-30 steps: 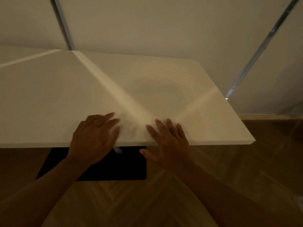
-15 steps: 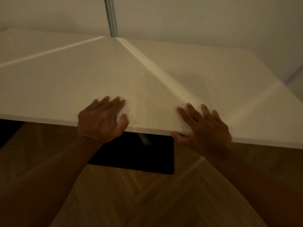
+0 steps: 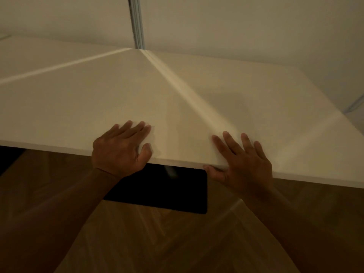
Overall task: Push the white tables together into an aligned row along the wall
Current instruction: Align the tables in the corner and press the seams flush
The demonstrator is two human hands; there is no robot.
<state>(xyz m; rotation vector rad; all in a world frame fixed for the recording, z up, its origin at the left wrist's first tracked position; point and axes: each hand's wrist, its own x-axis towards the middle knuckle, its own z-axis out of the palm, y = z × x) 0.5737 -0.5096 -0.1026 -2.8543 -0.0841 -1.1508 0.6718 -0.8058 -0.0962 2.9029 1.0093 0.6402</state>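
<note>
A white table [image 3: 197, 99] fills the upper half of the view, its far edge close to the pale wall [image 3: 236, 26]. My left hand [image 3: 122, 148] lies flat on the top at the near edge, fingers and thumb on the surface. My right hand [image 3: 244, 162] rests its straight fingers on top while its thumb hooks under the near edge, pinching it. A pale line [image 3: 65, 65] crosses the left part of the top; I cannot tell whether it is a seam with a neighbouring table or a light streak.
The table's black base plate [image 3: 167, 192] lies on the wooden herringbone floor [image 3: 177, 243] under the near edge. A vertical metal strip [image 3: 136, 22] runs up the wall behind the table. Another metal strip [image 3: 354, 105] shows at the far right.
Both hands have stayed on the near edge. The tabletop fills more of the view, and the wall's metal strip has shifted from upper left toward the middle.
</note>
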